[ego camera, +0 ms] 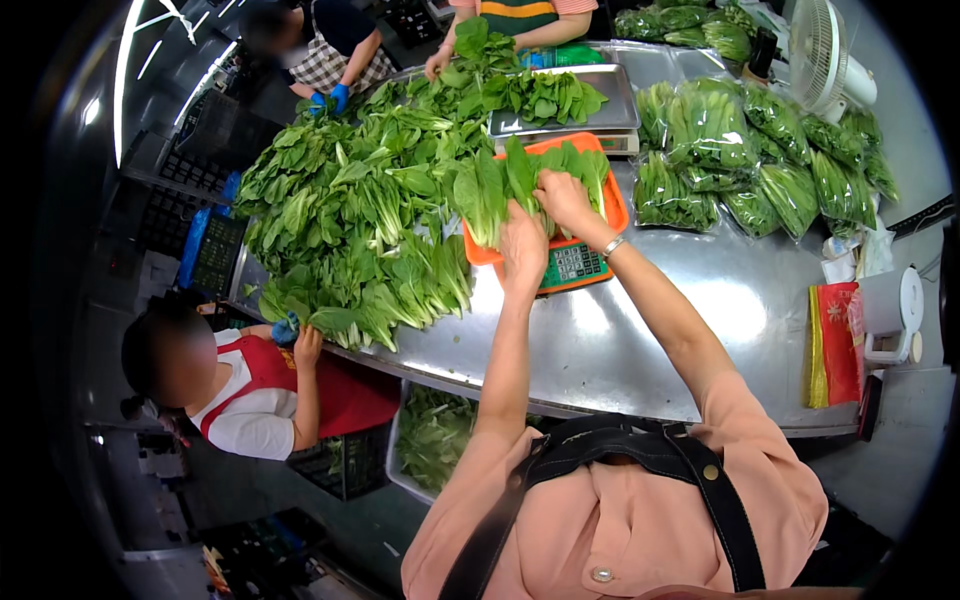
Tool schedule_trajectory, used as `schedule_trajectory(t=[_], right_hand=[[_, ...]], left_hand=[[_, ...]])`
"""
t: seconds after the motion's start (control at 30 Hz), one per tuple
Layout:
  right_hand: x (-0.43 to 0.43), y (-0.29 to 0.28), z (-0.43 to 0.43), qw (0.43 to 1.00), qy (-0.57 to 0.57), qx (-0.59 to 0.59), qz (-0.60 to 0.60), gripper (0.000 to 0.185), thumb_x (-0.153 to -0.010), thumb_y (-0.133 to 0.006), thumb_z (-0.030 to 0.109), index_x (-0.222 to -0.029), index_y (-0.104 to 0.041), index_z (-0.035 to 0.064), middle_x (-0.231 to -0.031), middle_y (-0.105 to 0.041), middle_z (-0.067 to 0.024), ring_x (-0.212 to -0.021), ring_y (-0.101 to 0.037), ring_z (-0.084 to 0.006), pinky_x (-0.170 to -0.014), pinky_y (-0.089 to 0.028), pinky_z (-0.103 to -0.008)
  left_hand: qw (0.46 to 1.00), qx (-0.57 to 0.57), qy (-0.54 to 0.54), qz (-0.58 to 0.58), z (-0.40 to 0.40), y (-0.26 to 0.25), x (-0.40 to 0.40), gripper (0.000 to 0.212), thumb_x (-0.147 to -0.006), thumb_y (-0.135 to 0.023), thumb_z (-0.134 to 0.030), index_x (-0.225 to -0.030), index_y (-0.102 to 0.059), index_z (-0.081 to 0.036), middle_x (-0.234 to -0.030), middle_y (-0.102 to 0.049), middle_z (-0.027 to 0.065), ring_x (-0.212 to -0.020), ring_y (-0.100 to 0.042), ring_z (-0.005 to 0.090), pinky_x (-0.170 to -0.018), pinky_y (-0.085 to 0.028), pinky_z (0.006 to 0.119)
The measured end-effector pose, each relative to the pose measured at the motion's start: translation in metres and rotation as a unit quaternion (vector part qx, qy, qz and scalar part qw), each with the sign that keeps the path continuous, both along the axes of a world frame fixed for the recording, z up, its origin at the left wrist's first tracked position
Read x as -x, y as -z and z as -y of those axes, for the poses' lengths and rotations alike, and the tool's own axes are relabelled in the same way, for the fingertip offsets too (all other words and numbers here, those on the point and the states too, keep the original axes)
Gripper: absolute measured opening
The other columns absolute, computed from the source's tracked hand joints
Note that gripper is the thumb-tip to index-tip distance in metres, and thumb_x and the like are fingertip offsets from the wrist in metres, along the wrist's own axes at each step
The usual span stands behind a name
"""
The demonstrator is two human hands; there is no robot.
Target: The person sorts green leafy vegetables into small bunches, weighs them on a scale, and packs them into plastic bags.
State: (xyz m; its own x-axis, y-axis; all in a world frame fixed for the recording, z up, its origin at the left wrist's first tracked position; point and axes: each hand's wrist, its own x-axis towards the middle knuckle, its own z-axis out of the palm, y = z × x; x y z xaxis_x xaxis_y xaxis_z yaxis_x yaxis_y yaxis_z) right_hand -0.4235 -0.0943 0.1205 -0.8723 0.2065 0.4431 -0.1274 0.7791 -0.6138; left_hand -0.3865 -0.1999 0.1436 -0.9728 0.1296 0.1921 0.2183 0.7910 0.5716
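Note:
Both my hands are at an orange scale tray (480,253) that holds leafy greens (480,191). My left hand (523,238) rests at the stems near the tray's front side, its fingertips hidden among the leaves. My right hand (564,199), with a silver bracelet on the wrist, has its bent fingers at the stems of a bunch on the tray's right half. Whether either hand grips a stem is hard to tell. The scale's green keypad (574,264) shows below the tray. Left of it spreads a large heap of loose leafy greens (337,187) on the metal table (637,330).
Behind the tray stands another scale with a metal pan (619,90) bearing greens. Clear bags of greens (712,135) are stacked at the right, near a white fan (821,60), a red packet (834,345) and a plastic jug (889,307). Several co-workers handle greens around the table.

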Motion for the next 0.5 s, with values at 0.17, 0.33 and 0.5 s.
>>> schedule_trajectory(t=[0.17,0.33,0.5], right_hand=[[0.006,-0.010,-0.012,0.999,0.002,-0.006,0.042,0.021,-0.072,-0.061,0.020,-0.076,-0.057,0.0001,-0.073,-0.060,-0.0172,-0.067,-0.058,-0.0330,-0.059,-0.045,-0.0393],[-0.090,-0.036,-0.074,0.971,0.093,0.215,-0.036,0.024,-0.074,-0.063,0.026,-0.083,-0.060,0.0037,-0.072,-0.061,-0.0096,-0.061,-0.056,-0.0174,-0.058,-0.044,-0.0282],[-0.297,0.046,-0.259,0.842,0.479,-0.233,-0.084,0.059,-0.067,-0.068,0.042,-0.105,-0.053,0.0008,-0.104,-0.054,-0.0136,-0.099,-0.049,-0.0285,-0.083,-0.040,-0.0387]], left_hand=[[0.992,0.020,0.033,-0.116,0.000,0.017,0.014,0.023,-0.075,-0.053,-0.014,-0.088,-0.046,0.003,-0.079,-0.055,0.0236,-0.077,-0.053,0.0397,-0.068,-0.041,0.045],[0.988,-0.076,0.021,-0.136,0.040,0.019,0.001,0.028,-0.073,-0.061,-0.015,-0.091,-0.051,0.003,-0.085,-0.056,0.0206,-0.075,-0.055,0.0335,-0.067,-0.043,0.039],[0.976,-0.197,-0.068,-0.064,0.108,0.007,-0.033,0.030,-0.076,-0.060,-0.017,-0.095,-0.051,0.003,-0.085,-0.058,0.0147,-0.065,-0.057,0.0209,-0.058,-0.044,0.031]])
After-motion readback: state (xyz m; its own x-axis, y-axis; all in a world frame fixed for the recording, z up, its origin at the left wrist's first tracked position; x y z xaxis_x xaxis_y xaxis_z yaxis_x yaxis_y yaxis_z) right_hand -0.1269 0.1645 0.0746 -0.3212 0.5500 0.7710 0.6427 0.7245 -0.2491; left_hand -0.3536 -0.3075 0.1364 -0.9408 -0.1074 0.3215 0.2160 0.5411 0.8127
